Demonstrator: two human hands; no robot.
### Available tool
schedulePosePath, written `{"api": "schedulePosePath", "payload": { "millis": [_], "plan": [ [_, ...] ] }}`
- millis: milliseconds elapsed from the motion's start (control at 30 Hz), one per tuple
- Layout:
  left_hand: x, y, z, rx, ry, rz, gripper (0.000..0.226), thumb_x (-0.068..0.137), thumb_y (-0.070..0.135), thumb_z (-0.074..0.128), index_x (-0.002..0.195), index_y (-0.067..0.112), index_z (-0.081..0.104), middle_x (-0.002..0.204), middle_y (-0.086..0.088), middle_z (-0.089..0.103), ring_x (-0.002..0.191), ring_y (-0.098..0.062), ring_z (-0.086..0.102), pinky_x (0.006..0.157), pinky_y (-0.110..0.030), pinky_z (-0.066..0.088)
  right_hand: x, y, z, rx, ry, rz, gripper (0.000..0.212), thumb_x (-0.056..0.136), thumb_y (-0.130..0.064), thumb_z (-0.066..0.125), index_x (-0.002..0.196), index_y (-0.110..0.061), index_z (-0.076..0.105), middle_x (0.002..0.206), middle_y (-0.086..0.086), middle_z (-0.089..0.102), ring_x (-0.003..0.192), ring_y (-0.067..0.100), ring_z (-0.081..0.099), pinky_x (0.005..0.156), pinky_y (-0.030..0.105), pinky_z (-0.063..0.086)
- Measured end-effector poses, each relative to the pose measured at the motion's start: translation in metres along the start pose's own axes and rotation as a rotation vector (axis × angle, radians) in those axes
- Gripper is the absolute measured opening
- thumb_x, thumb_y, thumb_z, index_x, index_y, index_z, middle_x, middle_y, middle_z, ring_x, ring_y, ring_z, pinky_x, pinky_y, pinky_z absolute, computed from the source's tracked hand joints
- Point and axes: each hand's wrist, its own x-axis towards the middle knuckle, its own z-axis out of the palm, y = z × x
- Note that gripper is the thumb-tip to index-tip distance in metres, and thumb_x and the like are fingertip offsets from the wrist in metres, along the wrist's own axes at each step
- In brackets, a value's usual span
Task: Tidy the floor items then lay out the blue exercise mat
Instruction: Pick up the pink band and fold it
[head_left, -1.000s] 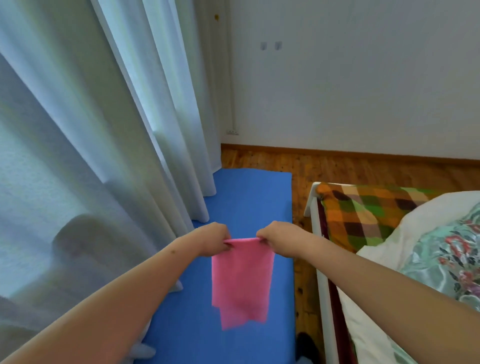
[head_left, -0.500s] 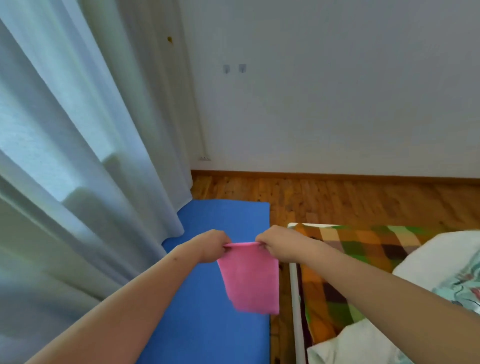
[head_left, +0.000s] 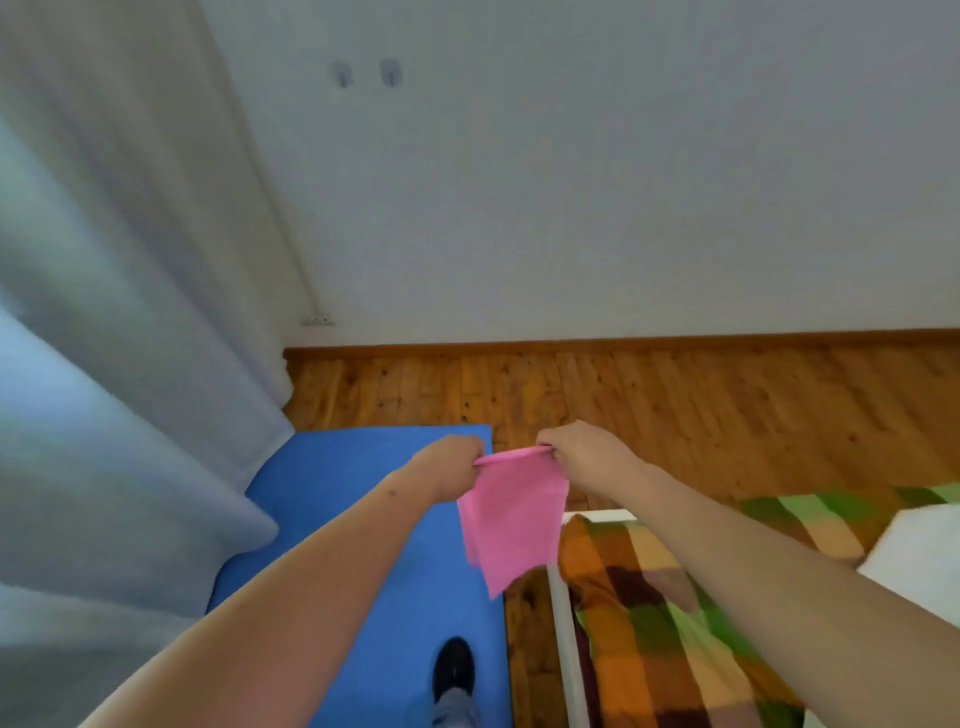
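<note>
A pink cloth (head_left: 511, 514) hangs in the air in front of me, folded and pinched along its top edge. My left hand (head_left: 453, 466) grips its left corner and my right hand (head_left: 576, 451) grips its right corner. Below them the blue exercise mat (head_left: 353, 514) lies flat on the wooden floor (head_left: 675, 405), running from the curtain side toward me. My dark shoe (head_left: 453, 670) stands on the mat's near part.
Pale curtains (head_left: 119, 364) hang along the left and cover the mat's left edge. A bed with a white frame (head_left: 563, 623) and a checked blanket (head_left: 654, 613) stands on the right, close beside the mat. A white wall with a wooden skirting board (head_left: 623, 343) closes the far side.
The view has tilted up and turned right. The hanging cloth has become shorter and swung toward the bed. My shoe has come into view on the mat.
</note>
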Motion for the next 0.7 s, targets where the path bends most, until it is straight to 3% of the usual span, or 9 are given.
{"api": "schedulePosePath", "payload": {
  "millis": [300,400,500,700],
  "plan": [
    [0.297,-0.073,-0.006,-0.019,0.068,-0.051,0.025,0.084,0.007,0.047,0.09,0.017,0.069,0.101,-0.009,0.07,0.099,-0.032,0.064,0.067,-0.029,0.041,0.254,0.138,0.046,0.023,0.027,0.107,0.022,0.088,-0.014,0.047,0.096,-0.02,0.067,0.101,0.002,0.07,0.099,0.024,0.064,0.068,0.031,0.044],
    [0.393,-0.095,0.013,-0.004,0.102,-0.048,0.025,0.088,0.01,0.048,0.098,0.017,0.07,0.106,-0.01,0.07,0.104,-0.032,0.064,0.073,-0.032,0.047,0.337,0.19,0.077,0.031,0.067,0.122,0.021,0.091,-0.017,0.046,0.095,-0.02,0.066,0.102,0.004,0.07,0.101,0.026,0.063,0.066,0.029,0.038],
    [0.476,-0.12,0.042,-0.044,0.147,-0.039,0.031,0.086,0.009,0.05,0.104,0.022,0.072,0.105,-0.01,0.072,0.102,-0.033,0.065,0.077,-0.036,0.05,0.407,0.237,0.116,0.002,0.073,0.148,0.029,0.086,-0.011,0.044,0.101,-0.02,0.067,0.102,0.005,0.07,0.099,0.028,0.065,0.066,0.029,0.043],
    [0.578,-0.166,0.161,-0.105,0.139,0.021,0.04,0.093,0.012,0.049,0.129,0.021,0.063,0.124,-0.013,0.067,0.114,-0.032,0.06,0.092,-0.034,0.045,0.473,0.311,0.236,-0.08,0.006,0.092,0.041,0.087,-0.006,0.047,0.122,-0.025,0.06,0.116,0.004,0.067,0.109,0.029,0.062,0.082,0.038,0.053]
  ]
}}
